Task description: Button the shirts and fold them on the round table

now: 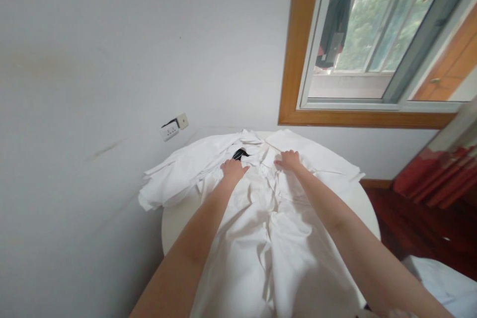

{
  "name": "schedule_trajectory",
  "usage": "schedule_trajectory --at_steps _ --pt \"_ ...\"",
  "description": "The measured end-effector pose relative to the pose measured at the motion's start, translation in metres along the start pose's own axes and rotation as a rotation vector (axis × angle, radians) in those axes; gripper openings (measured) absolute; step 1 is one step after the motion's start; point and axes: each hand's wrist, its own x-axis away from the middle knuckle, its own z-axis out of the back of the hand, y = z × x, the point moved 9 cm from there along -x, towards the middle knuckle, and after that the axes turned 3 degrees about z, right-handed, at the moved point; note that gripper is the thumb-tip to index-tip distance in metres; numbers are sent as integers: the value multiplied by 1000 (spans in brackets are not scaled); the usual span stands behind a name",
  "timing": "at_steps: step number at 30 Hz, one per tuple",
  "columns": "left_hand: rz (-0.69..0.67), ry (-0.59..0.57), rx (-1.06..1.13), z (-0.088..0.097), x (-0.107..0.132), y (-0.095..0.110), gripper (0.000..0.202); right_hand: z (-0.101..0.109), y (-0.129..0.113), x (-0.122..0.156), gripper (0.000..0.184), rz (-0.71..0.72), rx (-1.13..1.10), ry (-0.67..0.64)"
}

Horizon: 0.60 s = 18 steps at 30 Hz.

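A white coat (257,218) lies spread over a round white table (367,208), its collar end toward the wall and its lower part toward me. One sleeve (167,179) reaches past the table's left edge. The other sleeve (328,159) stretches to the right. My left hand (234,169) rests on the upper left of the coat, thumb held away from the fingers. Just beyond it a small black patch (240,153) shows among the folds; what it is I cannot make out. My right hand (289,160) lies on the upper right, fingers spread on the cloth.
A white wall (112,59) runs behind and left of the table, with a power socket (170,130) on it. At the right is a wood-framed window (357,118). A red and beige curtain (439,174) hangs over the dark red floor (417,233). White cloth (443,278) lies at the lower right.
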Motion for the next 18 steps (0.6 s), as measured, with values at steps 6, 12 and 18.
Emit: schedule_trajectory --at_steps 6,12,18 --pt "2 -138 164 -3 -11 3 43 0 0 2 41 25 -4 25" --pt "-72 105 325 33 -12 1 39 19 -9 15 24 100 -89 114" --pt "-171 419 850 91 3 -4 27 77 -5 38 23 206 -432 379"
